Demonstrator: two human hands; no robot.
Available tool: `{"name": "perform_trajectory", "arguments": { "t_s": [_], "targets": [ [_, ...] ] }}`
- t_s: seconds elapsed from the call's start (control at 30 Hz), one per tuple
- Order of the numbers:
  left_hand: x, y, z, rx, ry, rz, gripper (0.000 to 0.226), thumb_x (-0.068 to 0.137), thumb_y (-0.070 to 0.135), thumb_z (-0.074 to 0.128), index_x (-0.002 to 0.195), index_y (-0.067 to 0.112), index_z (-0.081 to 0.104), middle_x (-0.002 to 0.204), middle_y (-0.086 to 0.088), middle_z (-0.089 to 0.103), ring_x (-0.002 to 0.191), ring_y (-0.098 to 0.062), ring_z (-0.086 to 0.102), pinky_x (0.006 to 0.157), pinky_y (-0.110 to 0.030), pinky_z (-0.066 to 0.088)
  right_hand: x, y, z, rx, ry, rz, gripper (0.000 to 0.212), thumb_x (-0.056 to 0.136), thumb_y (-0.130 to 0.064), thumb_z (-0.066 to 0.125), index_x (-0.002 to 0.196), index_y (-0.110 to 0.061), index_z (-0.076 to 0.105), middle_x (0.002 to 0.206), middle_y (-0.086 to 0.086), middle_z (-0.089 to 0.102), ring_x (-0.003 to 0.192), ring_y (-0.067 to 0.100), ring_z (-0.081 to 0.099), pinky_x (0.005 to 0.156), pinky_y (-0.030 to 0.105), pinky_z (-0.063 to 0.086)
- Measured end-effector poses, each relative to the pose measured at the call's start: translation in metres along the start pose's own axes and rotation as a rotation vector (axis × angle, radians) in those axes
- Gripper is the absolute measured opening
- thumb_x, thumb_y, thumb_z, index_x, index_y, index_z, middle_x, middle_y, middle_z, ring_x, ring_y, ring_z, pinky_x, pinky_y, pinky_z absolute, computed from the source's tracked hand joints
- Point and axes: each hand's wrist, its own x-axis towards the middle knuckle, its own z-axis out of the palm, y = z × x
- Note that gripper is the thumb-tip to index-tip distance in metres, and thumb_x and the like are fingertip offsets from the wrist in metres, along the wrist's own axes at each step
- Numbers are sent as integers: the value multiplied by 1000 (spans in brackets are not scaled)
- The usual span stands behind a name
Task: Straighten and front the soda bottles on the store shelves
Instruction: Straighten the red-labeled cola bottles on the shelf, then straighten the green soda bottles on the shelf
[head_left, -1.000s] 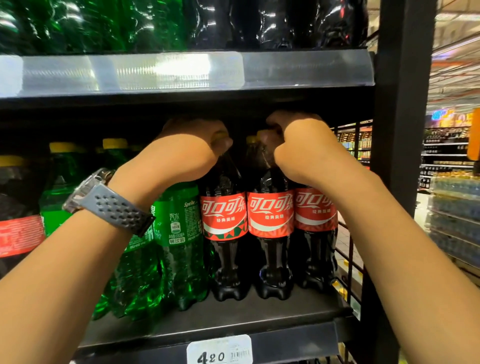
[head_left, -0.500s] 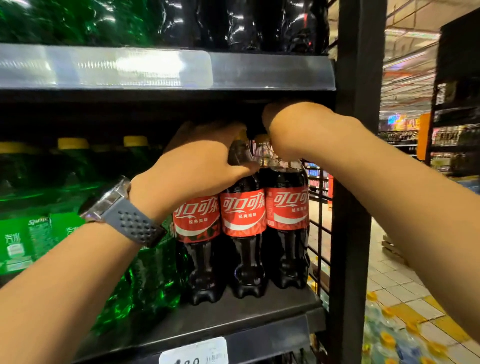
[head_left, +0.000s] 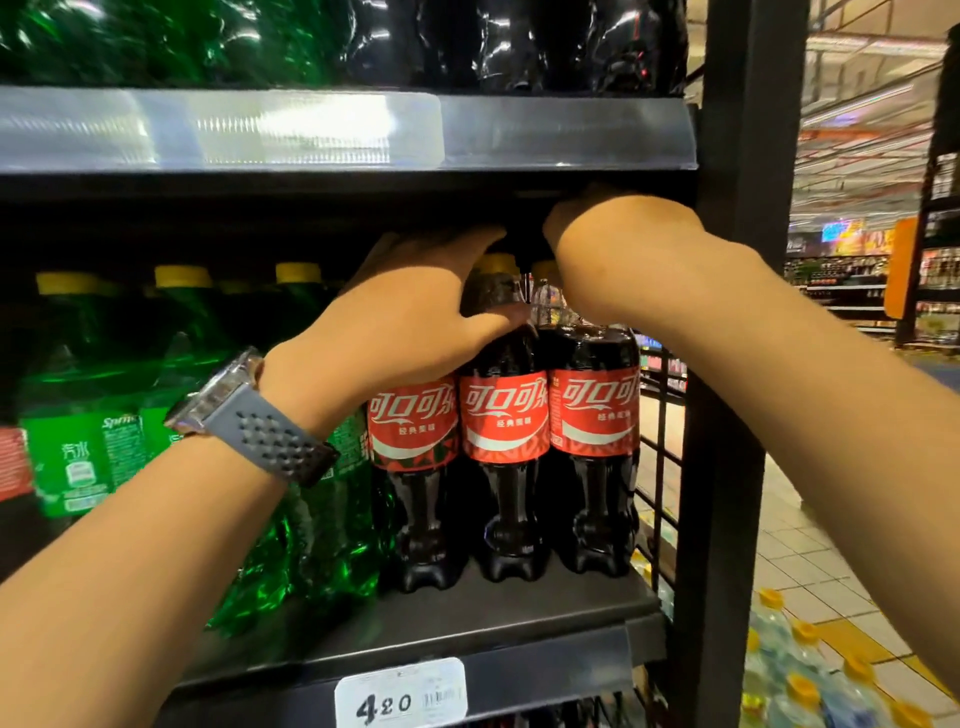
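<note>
On the middle shelf (head_left: 519, 605), three cola bottles with red labels stand upright in the front row, touching side by side with labels facing forward: left cola bottle (head_left: 413, 431), middle cola bottle (head_left: 504, 415) and right cola bottle (head_left: 595, 410). To their left stand green bottles (head_left: 78, 457); three yellow caps (head_left: 182, 275) can be counted, the rest being hidden by the left forearm. The left hand (head_left: 410, 317), with a wristwatch (head_left: 249, 415), lies over the left cola bottle's top, fingers extended, thumb against the middle bottle's neck. The right hand (head_left: 613, 260) covers the right bottle's top; its fingers are hidden, so its grip cannot be determined. One price tag (head_left: 400, 699) sits on the shelf edge. A black upright (head_left: 727, 389) and wire side panel (head_left: 660, 467) close off the right.
</note>
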Motion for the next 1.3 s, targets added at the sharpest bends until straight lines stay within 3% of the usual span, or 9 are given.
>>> {"name": "perform_trajectory", "arguments": {
  "t_s": [0.1,0.17,0.37,0.53,0.67,0.8,0.93,1.17,1.3],
  "targets": [
    [-19,-14,-15,72,71,-15,54,94,50,45,143,31,36,139,-1,50,122,-27,48,93,-36,39,-10,-8,7,-21,209,-70,20,85,-9,58,105,-10,59,79,11,51,76,34,49,65,36,31],
    [-37,-28,-26,140,138,-42,48,96,39,46,142,28,40,140,-3,50,121,-30,49,95,-39,41,-25,-22,17,45,400,-134,21,84,-11,59,105,-13,60,91,10,60,87,34,52,70,35,30],
    [-91,-65,-50,407,304,-266,53,92,30,44,141,10,41,113,-25,54,99,-42,48,86,-49,38,-67,-68,46,830,720,-184,16,93,-11,54,104,-11,66,96,-1,65,90,19,56,81,28,43],
    [-112,-93,-66,466,237,-324,52,91,34,47,137,9,47,104,-26,57,94,-41,49,78,-45,34,-36,-100,38,917,627,-186,22,92,-20,53,112,-15,62,100,-4,63,94,17,56,80,26,42],
    [-116,-117,-71,148,196,-306,45,93,32,55,135,16,52,114,-17,63,106,-34,54,88,-33,35,-5,-127,25,676,501,-149,35,93,-35,49,121,-16,59,103,14,64,98,35,55,80,36,36],
    [-109,-134,-75,-6,177,-283,42,89,34,61,130,23,56,82,-4,67,79,-25,57,68,-27,34,19,-151,11,507,312,-69,49,92,-54,42,130,-24,51,120,14,60,111,35,53,82,37,42],
    [-91,-149,-77,-136,150,-240,42,86,44,63,125,29,57,109,4,67,97,-18,61,81,-25,42,35,-162,5,283,204,25,61,87,-67,40,131,-24,48,136,13,48,122,36,47,92,43,41],
    [-70,-150,-73,-15,146,-135,23,83,46,65,95,26,63,94,-2,66,91,-26,59,73,-30,43,51,-156,-1,361,82,3,59,80,-63,57,120,-20,59,120,13,60,105,34,57,80,34,46],
    [-66,-154,-77,-101,64,-180,14,86,35,65,97,28,66,97,-2,67,94,-25,61,84,-36,50,54,-147,-8,370,-46,-144,31,89,-42,57,113,-24,61,110,8,62,89,27,56,70,26,37]
  ]
}}
